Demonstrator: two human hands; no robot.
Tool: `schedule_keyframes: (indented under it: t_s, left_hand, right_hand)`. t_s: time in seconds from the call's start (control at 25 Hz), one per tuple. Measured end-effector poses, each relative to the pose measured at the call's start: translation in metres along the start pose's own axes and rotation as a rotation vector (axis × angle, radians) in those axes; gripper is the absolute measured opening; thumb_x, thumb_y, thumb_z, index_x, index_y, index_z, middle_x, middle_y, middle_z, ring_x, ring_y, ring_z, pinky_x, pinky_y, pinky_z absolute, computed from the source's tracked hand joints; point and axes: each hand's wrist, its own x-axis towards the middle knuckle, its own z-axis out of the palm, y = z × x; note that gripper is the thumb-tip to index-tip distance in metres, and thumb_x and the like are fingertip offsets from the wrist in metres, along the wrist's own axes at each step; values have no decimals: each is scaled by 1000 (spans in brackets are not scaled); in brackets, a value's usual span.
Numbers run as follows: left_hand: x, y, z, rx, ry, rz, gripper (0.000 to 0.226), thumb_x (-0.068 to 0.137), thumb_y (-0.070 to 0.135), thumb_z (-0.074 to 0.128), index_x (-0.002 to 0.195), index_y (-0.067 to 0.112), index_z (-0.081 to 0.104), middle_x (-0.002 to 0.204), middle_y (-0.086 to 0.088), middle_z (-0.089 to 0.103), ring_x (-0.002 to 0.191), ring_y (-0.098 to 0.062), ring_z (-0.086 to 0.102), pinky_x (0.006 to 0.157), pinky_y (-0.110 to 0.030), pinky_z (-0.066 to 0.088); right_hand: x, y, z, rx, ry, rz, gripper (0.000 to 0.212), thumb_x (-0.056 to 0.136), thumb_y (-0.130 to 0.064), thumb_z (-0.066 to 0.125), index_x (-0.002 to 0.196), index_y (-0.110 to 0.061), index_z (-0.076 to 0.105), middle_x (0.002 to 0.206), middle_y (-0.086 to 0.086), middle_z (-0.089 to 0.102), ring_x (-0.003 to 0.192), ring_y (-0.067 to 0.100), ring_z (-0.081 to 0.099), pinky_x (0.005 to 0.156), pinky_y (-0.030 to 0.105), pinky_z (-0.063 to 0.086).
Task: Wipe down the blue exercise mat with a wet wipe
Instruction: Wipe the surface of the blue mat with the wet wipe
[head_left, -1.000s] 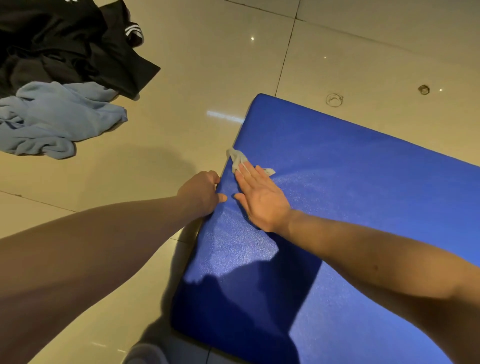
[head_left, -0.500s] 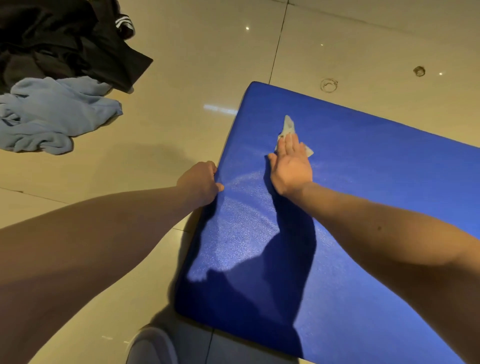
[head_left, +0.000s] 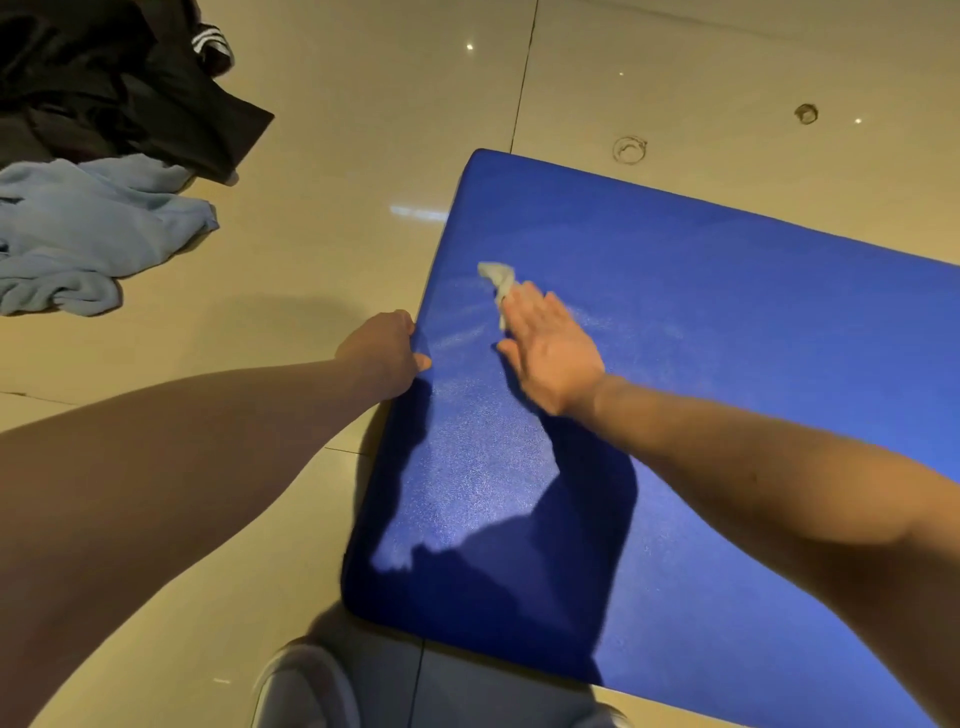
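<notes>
Fingers, right hand (head_left: 550, 353): straight and close together, laid flat on the mat (head_left: 701, 312), fingertips (head_left: 522, 306) pressing the wet wipe (head_left: 496, 278) down.
Fingers, left hand (head_left: 382, 351): curled round the mat's left edge, thumb lying on top.
Wet wipe: pale grey, crumpled into a twisted strip, sticking out beyond the right fingertips, near the mat's left edge.
Mat: thick blue slab, rounded corners, fine pebbled surface, pale streaks beside the wipe, flat on the floor (head_left: 363, 156).
Floor: glossy beige tiles, dark grout lines.
Clothing: black garments (head_left: 104, 78) heaped far left, rumpled light-blue fleecy fabric (head_left: 88, 234) touching them.
</notes>
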Motion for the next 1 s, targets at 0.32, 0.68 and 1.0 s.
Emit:
schedule_keyframes:
  t_s: [0.32, 0.68, 1.0]
  left_hand:
    - [-7, -9, 10, -128, 67, -57, 28, 93, 33, 70, 110, 13, 59, 108, -7, 65, 93, -27, 58, 78, -31, 41]
    - [-21, -15, 14, -137, 88, -49, 27, 92, 25, 71, 111, 8, 63, 109, -11, 68, 97, -29, 62, 80, -30, 44]
    - [-53, -11, 21, -244, 182, 87, 51, 87, 33, 77, 128, 10, 56, 122, -5, 53, 110, -26, 59, 99, -41, 48]
  right_hand:
    - [39, -48, 4, 25, -15, 46, 63, 106, -38, 24, 155, 1, 17, 164, 20, 6, 152, 35, 5, 123, 46, 10]
    - [4, -57, 15, 73, -64, -195, 56, 106, -34, 34, 155, -8, 27, 162, 12, 24, 151, 29, 18, 125, 43, 12]
    - [-47, -48, -14, 1084, 151, 480, 52, 93, -3, 62, 143, -13, 53, 135, 3, 62, 123, 17, 59, 105, 27, 46]
